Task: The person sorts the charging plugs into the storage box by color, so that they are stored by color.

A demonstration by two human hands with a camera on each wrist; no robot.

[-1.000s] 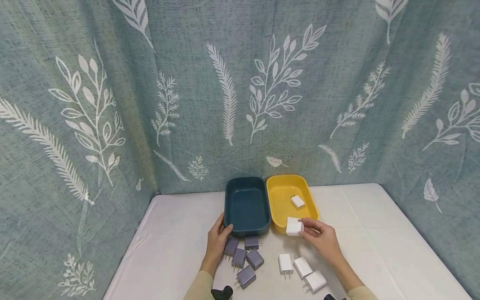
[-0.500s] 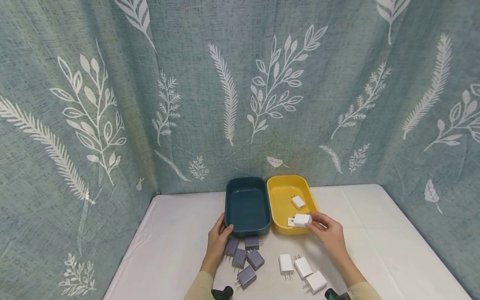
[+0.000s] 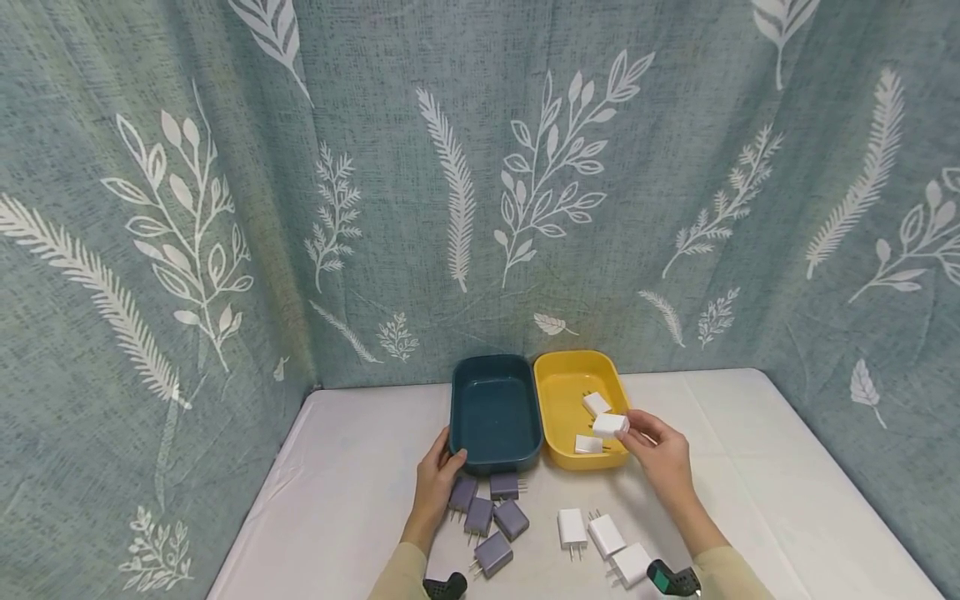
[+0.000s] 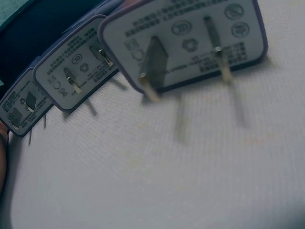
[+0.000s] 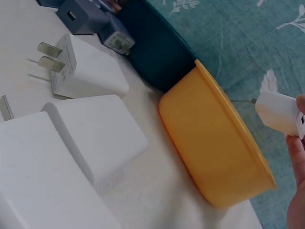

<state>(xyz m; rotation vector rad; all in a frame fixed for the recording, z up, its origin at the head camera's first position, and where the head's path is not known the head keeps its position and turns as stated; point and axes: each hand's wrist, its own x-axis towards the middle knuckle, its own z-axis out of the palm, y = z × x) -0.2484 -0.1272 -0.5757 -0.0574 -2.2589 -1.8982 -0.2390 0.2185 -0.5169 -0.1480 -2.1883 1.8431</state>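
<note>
My right hand [image 3: 660,454] pinches a white charger plug [image 3: 610,426] between thumb and fingers above the yellow bin [image 3: 551,421]. In the right wrist view that charger [image 5: 279,113] is held above the rim, its prongs pointing away from the hand. Two white chargers lie inside the bin, one farther back [image 3: 597,404] and one near the front [image 3: 588,444]. My left hand [image 3: 435,483] grips the front left corner of the dark blue bin [image 3: 495,462], thumb at the rim and fingers along the side. Nothing lies inside that bin.
Several purple chargers [image 3: 492,553] lie in front of the blue bin, close to the left hand. Three white chargers [image 3: 572,528] lie in front of the yellow bin. Both bins stand side by side on a white-covered table [image 3: 360,467], before a leaf-patterned curtain [image 3: 390,208].
One of the two white chargers in my right hand has been let go into the yellow bin's front. The right hand has moved slightly back and right with the other. The left hand stays put.
</note>
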